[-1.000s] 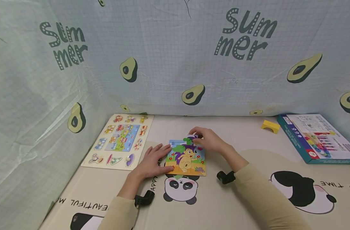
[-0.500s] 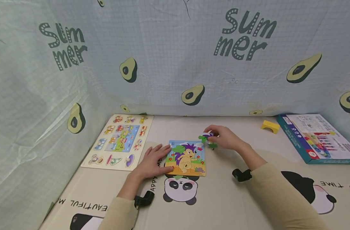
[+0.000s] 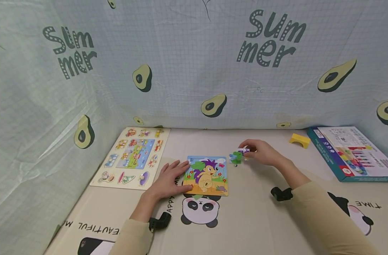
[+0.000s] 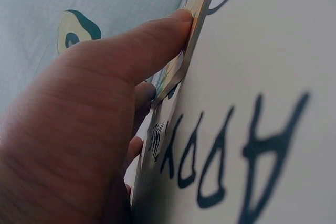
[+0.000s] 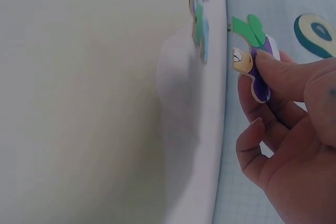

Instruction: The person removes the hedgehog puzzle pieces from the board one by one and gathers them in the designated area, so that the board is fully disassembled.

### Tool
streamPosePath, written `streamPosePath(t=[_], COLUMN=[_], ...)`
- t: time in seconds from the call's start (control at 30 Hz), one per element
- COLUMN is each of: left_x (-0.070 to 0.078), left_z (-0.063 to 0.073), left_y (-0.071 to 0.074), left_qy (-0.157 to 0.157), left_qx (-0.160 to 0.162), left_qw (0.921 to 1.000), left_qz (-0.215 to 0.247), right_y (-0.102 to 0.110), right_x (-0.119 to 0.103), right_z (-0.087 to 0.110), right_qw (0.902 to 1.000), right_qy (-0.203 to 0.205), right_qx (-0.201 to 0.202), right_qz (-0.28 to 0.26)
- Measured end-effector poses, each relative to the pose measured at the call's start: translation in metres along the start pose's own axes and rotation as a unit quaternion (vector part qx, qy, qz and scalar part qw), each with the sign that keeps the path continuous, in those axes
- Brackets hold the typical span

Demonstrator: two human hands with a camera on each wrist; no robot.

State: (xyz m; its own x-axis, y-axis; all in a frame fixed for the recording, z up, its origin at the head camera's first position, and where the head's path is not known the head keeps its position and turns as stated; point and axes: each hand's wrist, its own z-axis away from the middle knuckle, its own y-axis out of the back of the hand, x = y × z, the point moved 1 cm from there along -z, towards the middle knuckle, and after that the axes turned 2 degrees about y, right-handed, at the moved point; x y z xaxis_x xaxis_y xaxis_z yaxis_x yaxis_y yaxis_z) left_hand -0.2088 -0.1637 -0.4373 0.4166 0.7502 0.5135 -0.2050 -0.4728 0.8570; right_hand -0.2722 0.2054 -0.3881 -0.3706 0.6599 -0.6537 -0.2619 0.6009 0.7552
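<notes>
In the head view my left hand [image 3: 170, 179] rests with spread fingers along the left side of a square hedgehog puzzle [image 3: 209, 177]. Its thumb lies on the board's lower left corner. My right hand [image 3: 263, 152], to the right of the board, pinches a jigsaw piece [image 5: 253, 69] between thumb and fingers. Purple, green and tan show on that piece in the right wrist view. A green and blue jigsaw piece [image 3: 235, 158] is between the board and the right hand, apart from the fingers; whether it lies flat is unclear.
A peg puzzle board [image 3: 160, 152] with vehicle pictures lies at the back left. At the back right are a yellow arch block [image 3: 299, 140] and a teal box [image 3: 356, 152]. A patterned cloth wall [image 3: 181, 106] rises behind and to the left.
My right hand has moved right, away from the hedgehog puzzle, carrying pieces. The green and blue piece is now out of its fingers. My left hand stays on the board.
</notes>
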Motion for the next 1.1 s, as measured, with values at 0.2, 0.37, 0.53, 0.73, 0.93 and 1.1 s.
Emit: streamPosePath(t=[0.2,0.37,0.53,0.73,0.93,1.1], left_x=[0.0,0.0,-0.001,0.001,0.0,0.0], left_z=[0.001,0.0,0.0,0.001,0.001,0.0], left_y=[0.0,0.0,0.0,0.0,0.0,0.0], left_qy=[0.001,0.005,0.007,0.007,0.009,0.01], left_qx=[0.001,-0.001,-0.004,-0.001,-0.003,-0.003], left_qw=[1.0,1.0,1.0,1.0,1.0,0.9999], left_qz=[0.0,-0.002,-0.001,0.001,0.0,-0.002], right_y=[0.005,0.006,0.006,0.006,0.002,0.0], right_x=[0.013,0.018,0.023,0.028,0.029,0.028], right_z=[0.005,0.009,0.01,0.011,0.01,0.01], right_qw=[0.9999,0.9998,0.9997,0.9989,0.9986,0.9991], right_qy=[-0.008,-0.014,-0.015,-0.034,-0.042,-0.025], right_qx=[-0.01,-0.016,-0.02,-0.033,-0.03,-0.023], right_qz=[0.005,0.001,0.003,-0.004,0.009,0.026])
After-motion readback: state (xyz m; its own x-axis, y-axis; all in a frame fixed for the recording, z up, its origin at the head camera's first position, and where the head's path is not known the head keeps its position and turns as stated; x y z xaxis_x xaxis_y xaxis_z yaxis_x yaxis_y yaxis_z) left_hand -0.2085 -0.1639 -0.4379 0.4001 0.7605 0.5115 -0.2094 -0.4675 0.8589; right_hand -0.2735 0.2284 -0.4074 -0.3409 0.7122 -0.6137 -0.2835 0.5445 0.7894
